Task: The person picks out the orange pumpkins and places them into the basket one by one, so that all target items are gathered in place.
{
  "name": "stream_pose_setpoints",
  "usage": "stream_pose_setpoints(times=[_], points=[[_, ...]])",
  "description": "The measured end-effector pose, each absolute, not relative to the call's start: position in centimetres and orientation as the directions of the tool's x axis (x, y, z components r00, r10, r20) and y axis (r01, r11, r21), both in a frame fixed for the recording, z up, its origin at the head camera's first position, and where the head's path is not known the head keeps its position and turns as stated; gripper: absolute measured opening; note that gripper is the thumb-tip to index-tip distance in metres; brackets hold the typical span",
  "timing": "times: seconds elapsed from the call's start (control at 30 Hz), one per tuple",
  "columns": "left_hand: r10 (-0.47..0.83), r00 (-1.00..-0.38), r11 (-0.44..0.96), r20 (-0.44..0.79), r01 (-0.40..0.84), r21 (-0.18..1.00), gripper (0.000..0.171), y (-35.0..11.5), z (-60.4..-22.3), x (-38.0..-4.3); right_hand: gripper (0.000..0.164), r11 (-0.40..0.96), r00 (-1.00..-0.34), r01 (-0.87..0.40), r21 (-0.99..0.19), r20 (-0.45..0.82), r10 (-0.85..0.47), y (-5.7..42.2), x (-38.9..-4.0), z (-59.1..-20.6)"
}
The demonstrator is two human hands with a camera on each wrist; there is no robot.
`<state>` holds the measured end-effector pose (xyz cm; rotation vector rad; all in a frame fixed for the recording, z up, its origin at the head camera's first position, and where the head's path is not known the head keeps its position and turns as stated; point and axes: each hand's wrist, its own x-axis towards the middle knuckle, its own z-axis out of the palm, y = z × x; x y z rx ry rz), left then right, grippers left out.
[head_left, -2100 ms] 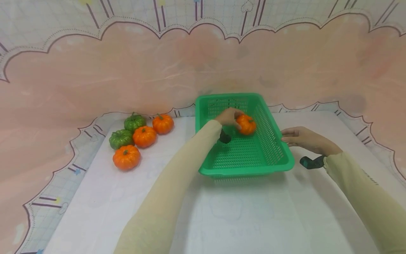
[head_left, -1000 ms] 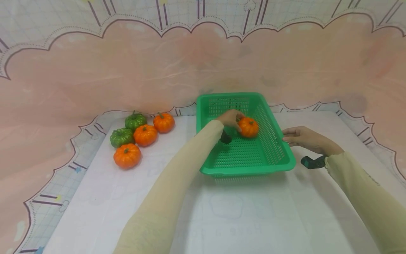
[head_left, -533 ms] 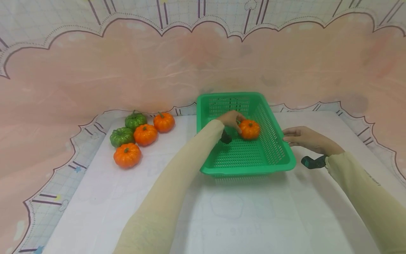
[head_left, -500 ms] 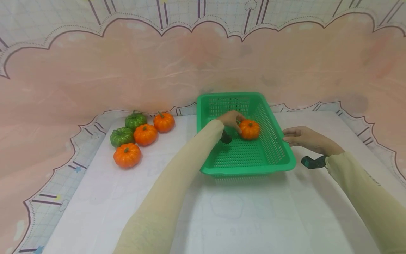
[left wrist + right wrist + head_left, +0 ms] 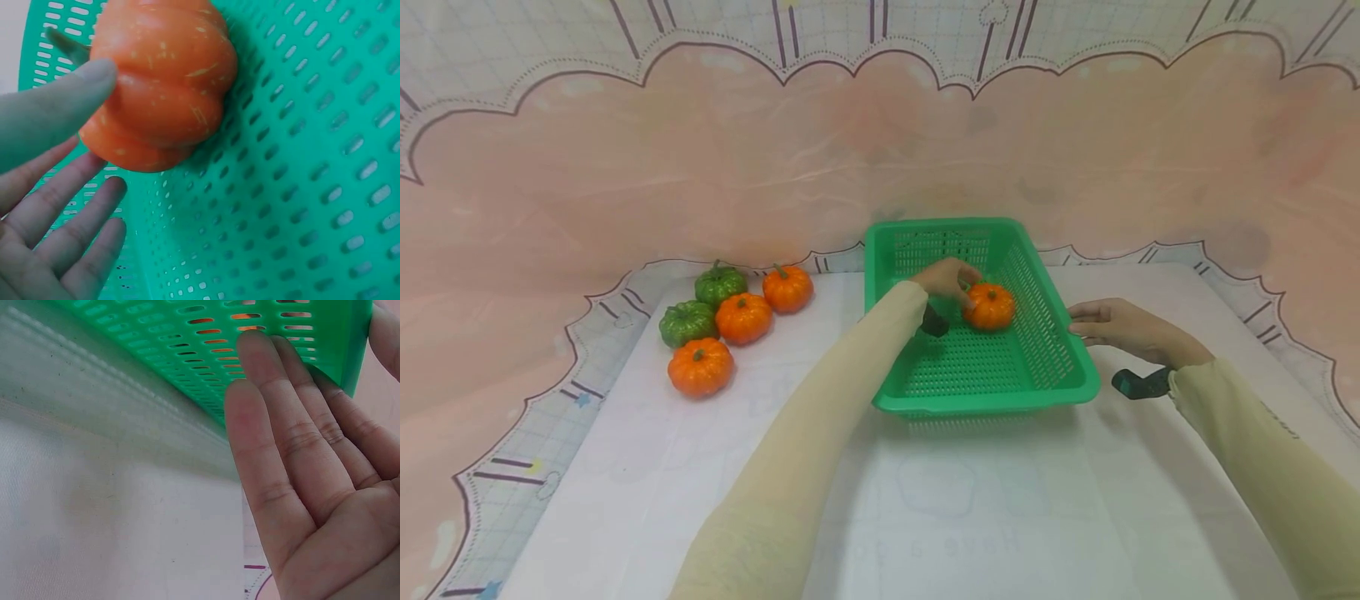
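Note:
Inside a green plastic basket, a small orange pumpkin rests on the perforated floor. My left hand is beside it; in the left wrist view the thumb overlaps the pumpkin and the other fingers are spread, with the index and middle fingertips close to its lower edge. Whether the thumb touches it is hard to tell. My right hand is at the basket's right side. The right wrist view has its straight fingers against the outer slotted wall, with the thumb near the rim.
Left of the basket, several small pumpkins are grouped on the white tabletop: green ones and orange ones. A patterned peach cloth rises behind the table. Dark wrist cameras are on both wrists.
Over the two seconds the orange pumpkin has come down slightly nearer in the basket. My left hand has since lifted a little off it, its fingers loosened. The right hand has stayed put.

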<state>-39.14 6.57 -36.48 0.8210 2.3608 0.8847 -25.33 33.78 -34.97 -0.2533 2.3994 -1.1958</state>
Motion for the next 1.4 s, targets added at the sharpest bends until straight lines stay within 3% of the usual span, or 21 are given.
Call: stream_pose_setpoints(times=[0.47,0.87,1.4], points=[[0.688,-0.714,0.508,-0.129,0.348,0.788,0.059,6.4,-36.0,-39.2,0.06,0.593,-0.882,0.017,-0.805,-0.292,-0.37,33.9,-25.2,-34.8],[0.65,-0.759,0.397,-0.041,0.293,0.87,0.06,6.6,-35.7,-39.3,0.058,0.593,-0.887,0.032,-0.804,-0.296,-0.354,33.9,-25.2,-34.9],[0.619,-0.784,0.295,-0.039,0.186,0.937,0.059,5.8,-32.6,-36.9,0.057,0.586,-0.886,0.029,-0.81,-0.292,-0.36,34.0,-25.3,-35.3]])
